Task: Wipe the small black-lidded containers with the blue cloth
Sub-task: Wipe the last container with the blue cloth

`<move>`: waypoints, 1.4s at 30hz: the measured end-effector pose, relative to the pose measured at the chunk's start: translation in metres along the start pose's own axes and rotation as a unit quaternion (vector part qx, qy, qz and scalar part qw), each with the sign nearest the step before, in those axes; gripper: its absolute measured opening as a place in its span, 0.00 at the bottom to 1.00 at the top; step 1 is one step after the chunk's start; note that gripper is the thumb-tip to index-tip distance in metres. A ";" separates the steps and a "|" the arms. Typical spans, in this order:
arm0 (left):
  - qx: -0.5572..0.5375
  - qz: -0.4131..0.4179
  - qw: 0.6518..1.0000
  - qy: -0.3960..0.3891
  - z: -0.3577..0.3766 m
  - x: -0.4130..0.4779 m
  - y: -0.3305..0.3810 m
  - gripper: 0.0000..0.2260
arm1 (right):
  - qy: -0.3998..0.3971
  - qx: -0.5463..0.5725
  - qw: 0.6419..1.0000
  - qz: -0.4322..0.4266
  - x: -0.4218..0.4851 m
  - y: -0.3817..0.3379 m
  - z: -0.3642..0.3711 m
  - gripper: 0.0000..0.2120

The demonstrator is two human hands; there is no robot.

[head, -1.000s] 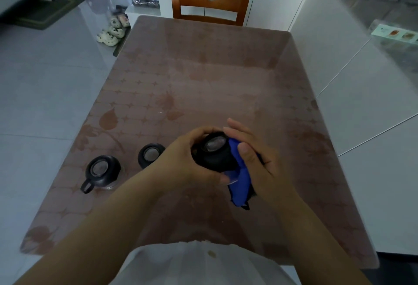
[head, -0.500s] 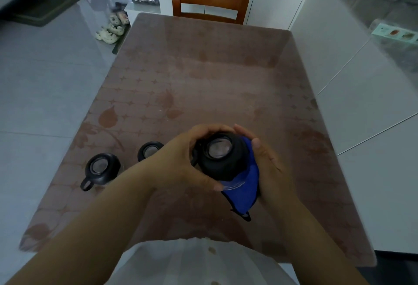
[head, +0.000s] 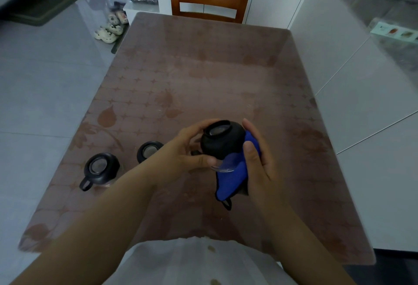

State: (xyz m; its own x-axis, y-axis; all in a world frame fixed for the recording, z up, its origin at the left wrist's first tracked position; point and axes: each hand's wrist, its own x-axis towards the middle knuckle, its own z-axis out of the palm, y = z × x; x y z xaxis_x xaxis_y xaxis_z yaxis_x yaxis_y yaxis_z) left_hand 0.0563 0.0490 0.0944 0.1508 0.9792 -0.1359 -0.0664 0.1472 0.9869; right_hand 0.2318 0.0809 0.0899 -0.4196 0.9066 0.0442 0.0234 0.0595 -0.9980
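Brown table [head: 203,81]: I log left hand [head: 185,151] gripping a lidded container [head: 222,141], right hand [head: 260,165] clasping blue cloth [head: 230,178] against it.

We are gripping the container [head: 222,142] in our left hand [head: 185,151], the blue cloth [head: 230,178] in our right hand [head: 260,167] (fingers curled).

Single head view: wide-angle, worn on the person's head, facing forward and steeply down. The surface [head: 203,76] fills mid-frame, its near edge low by the white shirt [head: 192,262] and its far edge up top at the wooden chair [head: 209,0]. Forearms enter from the bottom corners. The left hand [head: 183,151] and right hand [head: 260,165], with the container [head: 222,142] and blue cloth [head: 230,178], sit close under the lens, just below centre. Straight lines bend near the frame edges. Floor [head: 45,81] left, white cabinets [head: 362,104] right.
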 end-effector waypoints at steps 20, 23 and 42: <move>-0.018 0.035 0.995 0.096 0.008 -0.004 0.006 0.43 | 0.009 -0.131 0.985 -0.116 0.005 -0.017 -0.002 0.16; -0.006 0.047 0.995 0.084 0.010 -0.005 0.005 0.45 | -0.078 -0.207 0.962 -0.160 0.006 -0.023 0.003 0.16; -0.128 0.052 0.990 -0.014 0.009 -0.007 -0.005 0.53 | -0.136 -0.044 0.989 -0.025 0.010 -0.030 -0.009 0.17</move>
State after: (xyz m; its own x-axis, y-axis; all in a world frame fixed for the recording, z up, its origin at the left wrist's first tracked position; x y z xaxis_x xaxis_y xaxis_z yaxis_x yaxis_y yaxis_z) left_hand 0.0646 0.0401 0.0914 0.1569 0.9872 -0.0279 -0.3310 0.0792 0.9403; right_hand 0.2355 0.0917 0.1211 -0.6509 0.7562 0.0669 0.0703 0.1477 -0.9865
